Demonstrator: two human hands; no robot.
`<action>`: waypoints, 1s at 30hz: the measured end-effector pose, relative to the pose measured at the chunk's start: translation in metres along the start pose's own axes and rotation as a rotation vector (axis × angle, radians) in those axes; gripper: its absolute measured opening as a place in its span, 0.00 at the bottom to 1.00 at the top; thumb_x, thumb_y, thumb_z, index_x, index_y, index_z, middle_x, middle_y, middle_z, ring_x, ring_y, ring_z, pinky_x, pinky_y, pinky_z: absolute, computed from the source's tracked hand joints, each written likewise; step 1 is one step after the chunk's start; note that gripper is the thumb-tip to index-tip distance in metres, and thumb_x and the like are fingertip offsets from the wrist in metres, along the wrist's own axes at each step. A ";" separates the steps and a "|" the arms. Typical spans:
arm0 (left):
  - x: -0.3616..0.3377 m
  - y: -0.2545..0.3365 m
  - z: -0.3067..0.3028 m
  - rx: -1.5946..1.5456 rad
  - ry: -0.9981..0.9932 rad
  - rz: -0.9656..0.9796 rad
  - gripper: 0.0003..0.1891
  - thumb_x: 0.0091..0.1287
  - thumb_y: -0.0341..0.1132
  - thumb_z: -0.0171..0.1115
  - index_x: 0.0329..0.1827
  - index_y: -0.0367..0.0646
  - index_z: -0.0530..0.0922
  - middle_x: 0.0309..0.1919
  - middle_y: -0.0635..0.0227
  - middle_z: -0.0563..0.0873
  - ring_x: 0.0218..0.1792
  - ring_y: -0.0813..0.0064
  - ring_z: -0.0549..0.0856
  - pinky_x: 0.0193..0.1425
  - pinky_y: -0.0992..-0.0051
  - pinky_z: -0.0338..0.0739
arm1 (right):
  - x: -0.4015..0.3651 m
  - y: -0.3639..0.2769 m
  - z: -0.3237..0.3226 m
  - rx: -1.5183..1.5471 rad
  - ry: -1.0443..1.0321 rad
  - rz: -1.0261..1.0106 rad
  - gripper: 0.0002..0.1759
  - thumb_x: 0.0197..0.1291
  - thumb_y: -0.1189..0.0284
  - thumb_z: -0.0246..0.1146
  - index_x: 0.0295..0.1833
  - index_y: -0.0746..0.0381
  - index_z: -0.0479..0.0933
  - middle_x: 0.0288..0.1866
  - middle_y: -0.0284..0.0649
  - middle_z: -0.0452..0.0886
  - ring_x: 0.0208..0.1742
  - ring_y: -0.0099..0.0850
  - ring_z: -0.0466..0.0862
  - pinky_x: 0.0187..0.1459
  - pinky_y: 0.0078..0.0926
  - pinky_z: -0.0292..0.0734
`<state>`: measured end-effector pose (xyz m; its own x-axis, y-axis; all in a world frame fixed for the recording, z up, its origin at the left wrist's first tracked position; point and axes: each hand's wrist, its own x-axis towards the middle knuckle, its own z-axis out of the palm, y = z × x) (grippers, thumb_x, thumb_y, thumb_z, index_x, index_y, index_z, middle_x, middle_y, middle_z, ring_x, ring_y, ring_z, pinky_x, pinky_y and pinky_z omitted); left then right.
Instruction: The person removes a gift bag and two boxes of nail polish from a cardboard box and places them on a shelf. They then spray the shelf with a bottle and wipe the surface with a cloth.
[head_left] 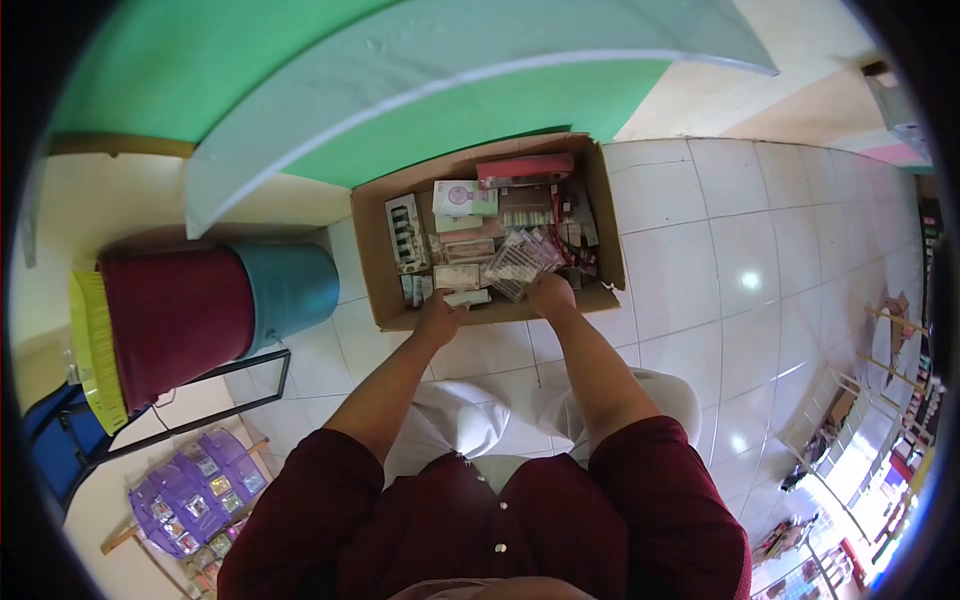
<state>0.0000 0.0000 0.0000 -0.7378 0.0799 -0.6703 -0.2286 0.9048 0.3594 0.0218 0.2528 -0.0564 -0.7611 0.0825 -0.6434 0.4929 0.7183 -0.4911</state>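
An open cardboard box filled with packaged goods lies on the floor before me. At its near left corner, my left hand has its fingers closed around the end of a small white tube. My right hand, at the near right side, grips the edge of some clear plastic packs with rows of small dark items. Just beyond the tube is a small pale box. A white box with a round purple print and a red box with a window sit farther back.
A long white carton stands along the box's left wall. Left of the box are stacked maroon and teal buckets. A grey shelf juts out overhead. White floor tiles extend right toward wire racks.
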 end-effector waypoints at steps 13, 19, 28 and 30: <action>0.186 0.001 0.099 -0.623 0.078 0.252 0.26 0.64 0.39 0.67 0.62 0.36 0.73 0.50 0.54 0.85 0.49 0.63 0.86 0.55 0.66 0.80 | 0.115 0.040 -0.006 0.263 0.708 0.056 0.22 0.59 0.64 0.64 0.52 0.68 0.73 0.54 0.57 0.76 0.60 0.56 0.75 0.62 0.48 0.70; 0.200 0.049 0.101 -0.513 0.134 0.391 0.26 0.65 0.36 0.65 0.65 0.35 0.72 0.58 0.46 0.82 0.59 0.54 0.82 0.64 0.62 0.75 | 0.136 0.073 -0.005 0.170 0.638 0.234 0.36 0.64 0.60 0.62 0.71 0.70 0.63 0.71 0.61 0.66 0.73 0.55 0.66 0.73 0.46 0.62; 0.221 0.052 0.113 -0.519 0.076 0.340 0.28 0.69 0.38 0.62 0.69 0.32 0.70 0.60 0.44 0.80 0.62 0.52 0.80 0.66 0.62 0.73 | 0.132 0.084 -0.020 0.121 0.605 0.234 0.36 0.63 0.59 0.61 0.72 0.68 0.65 0.67 0.60 0.74 0.70 0.54 0.72 0.71 0.45 0.66; 0.221 0.047 0.105 -0.566 0.065 0.299 0.27 0.69 0.38 0.61 0.68 0.32 0.71 0.60 0.44 0.81 0.62 0.52 0.81 0.65 0.63 0.74 | 0.131 0.082 -0.020 0.173 0.624 0.237 0.35 0.63 0.60 0.61 0.71 0.68 0.67 0.66 0.59 0.75 0.69 0.54 0.73 0.70 0.45 0.67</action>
<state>-0.1069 0.1036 -0.1994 -0.8546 0.2528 -0.4536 -0.2937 0.4852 0.8236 -0.0459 0.3364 -0.1696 -0.6993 0.6432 -0.3118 0.6966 0.5154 -0.4991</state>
